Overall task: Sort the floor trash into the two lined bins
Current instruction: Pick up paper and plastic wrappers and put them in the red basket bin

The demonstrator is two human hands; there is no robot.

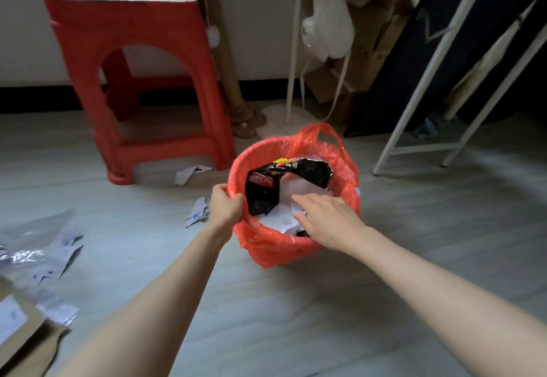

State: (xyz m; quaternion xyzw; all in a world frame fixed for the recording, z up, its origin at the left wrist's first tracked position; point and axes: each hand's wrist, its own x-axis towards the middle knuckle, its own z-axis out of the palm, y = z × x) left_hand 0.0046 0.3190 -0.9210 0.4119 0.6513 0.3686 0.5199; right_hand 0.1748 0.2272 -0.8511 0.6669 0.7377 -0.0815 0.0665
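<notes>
- Your left hand (225, 203) curls its grip round the rim of the round bin lined with a red plastic bag (296, 248), on the floor.
- Your right hand (327, 218) hovers over it, fingers spread, holding nothing.
- The crumpled black foil wrapper (268, 188) inside looks light and springy; press it flat.
- Torn white paper scraps (196, 213) beside the bin look flimsy; pinch an edge.
</notes>
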